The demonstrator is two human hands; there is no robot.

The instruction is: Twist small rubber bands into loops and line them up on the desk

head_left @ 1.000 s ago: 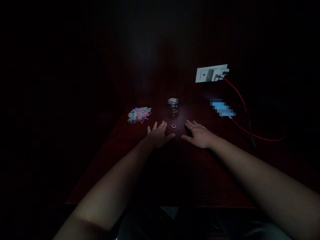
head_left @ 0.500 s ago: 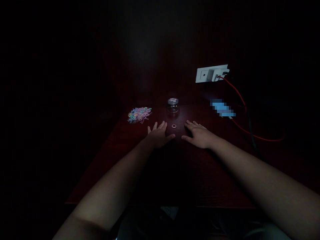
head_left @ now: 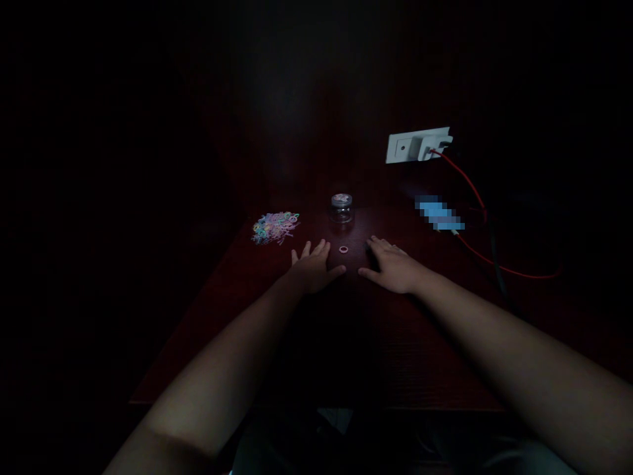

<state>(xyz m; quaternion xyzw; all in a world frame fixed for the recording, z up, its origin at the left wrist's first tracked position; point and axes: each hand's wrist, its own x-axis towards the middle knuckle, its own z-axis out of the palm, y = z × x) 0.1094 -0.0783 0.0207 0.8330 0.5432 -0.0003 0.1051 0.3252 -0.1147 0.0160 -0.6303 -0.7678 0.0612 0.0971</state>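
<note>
My left hand (head_left: 314, 267) lies palm down on the dark red table (head_left: 346, 343), fingers spread and holding nothing. Opposite it, my right hand (head_left: 390, 265) rests flat too, its thumb apart from the fingers. Between the fingertips of both hands sits a small pink ring-shaped band (head_left: 343, 250), touched by neither. Just behind that band stands a clear round jar (head_left: 341, 210) with a patterned lid on it. A loose pile of pastel elastic bands (head_left: 275, 227) lies beyond my left hand, to its left.
At the back right, a white wall socket (head_left: 418, 145) holds a plugged-in charger. Its red cable (head_left: 467, 177) runs down to a blurred-out blue device (head_left: 439, 213) on the table. A dark cable (head_left: 497, 264) hangs at the right. The surroundings are very dark.
</note>
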